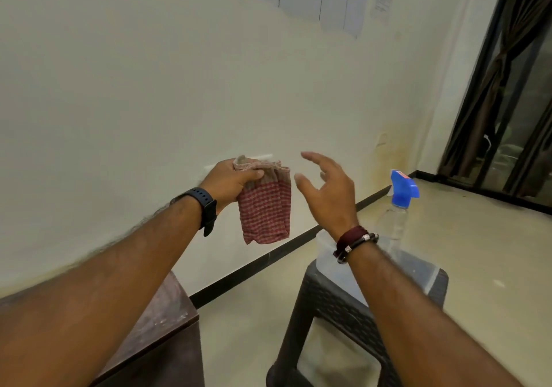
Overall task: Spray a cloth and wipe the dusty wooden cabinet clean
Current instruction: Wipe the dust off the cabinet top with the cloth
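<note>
cabinet (167, 324) mostly behind left arm, bottle (394, 222) base hidden

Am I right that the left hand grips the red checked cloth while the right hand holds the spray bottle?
Not quite. In the head view the right hand is open and holds nothing; the spray bottle stands on the stool. The left hand does grip the red checked cloth.
</note>
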